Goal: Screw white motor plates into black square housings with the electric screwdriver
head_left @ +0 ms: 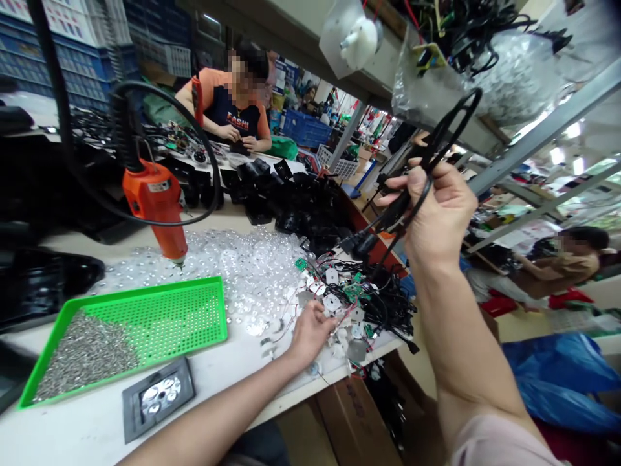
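Right hand [439, 200]: located right of centre, held up above the counter [218, 362]. The thumb and fingers are closed around a folded bundle of black cable [433, 147], gripping it near mid-length.

Cable orientation: the long axis runs diagonally. The looped end projects past the hand toward the upper right of the frame; the loose lower end, with its dark connectors, slopes toward the centre, above the heap of black cords [388, 304].

Left hand [310, 330]: located just below and right of centre, low over the counter, at the near left edge of a pile of small circuit boards and white plates [332, 301]. The fingers are curled, with the thumb drawn in. Red wires lie at the fingertips; whether one is pinched cannot be determined.

Principal relation: the cable lies up and to the right of the left hand, well apart from it. The right hand is the nearer, being in contact. The lower connectors point down toward the pile, between the two hands in the frame.

Adjacent items: a green tray [174, 317] at lower left; an orange power screwdriver [158, 200] hanging above it, tip downward.
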A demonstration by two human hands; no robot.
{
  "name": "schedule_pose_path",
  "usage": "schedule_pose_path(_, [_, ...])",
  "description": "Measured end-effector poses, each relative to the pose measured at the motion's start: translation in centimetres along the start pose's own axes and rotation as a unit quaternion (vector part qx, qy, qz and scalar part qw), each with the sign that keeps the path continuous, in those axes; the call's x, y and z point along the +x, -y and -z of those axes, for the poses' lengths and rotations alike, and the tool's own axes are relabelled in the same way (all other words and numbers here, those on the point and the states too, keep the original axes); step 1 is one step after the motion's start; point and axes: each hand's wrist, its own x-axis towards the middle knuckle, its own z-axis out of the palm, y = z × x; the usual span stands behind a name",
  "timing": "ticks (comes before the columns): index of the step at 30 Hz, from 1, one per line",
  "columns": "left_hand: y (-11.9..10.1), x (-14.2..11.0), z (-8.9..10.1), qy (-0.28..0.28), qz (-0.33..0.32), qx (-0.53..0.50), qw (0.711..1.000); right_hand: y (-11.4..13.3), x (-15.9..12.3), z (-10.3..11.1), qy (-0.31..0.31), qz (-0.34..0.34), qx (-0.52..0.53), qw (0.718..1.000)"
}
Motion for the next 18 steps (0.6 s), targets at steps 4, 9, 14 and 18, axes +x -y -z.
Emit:
schedule_pose_path(4, [-0.6,0.5,1.4,0.026,-0.023,0.056,0.998,0.7,-0.5,-0.1,-0.003,-0.011,0.033,0.999])
schedule_pose_path(9, [-1.5,2.0,0.8,0.122,-0.052,0.130,0.983,0.8,-0.8,0.1,0.009,-0.004,-0.005,1.000])
schedule_pose_path(14, [-1.9,1.9,0.5,0.079,-0.051,0.189,0.977,1.2,-0.8,1.7,-0.046,0.003,0.030,0.998])
schedule_pose_path(18, [-2.0,1.0,2.4,-0.015,-0.062,0.234,0.970,-0.1,-1.1,5.0,-0.090,-0.001,0.011,0.996])
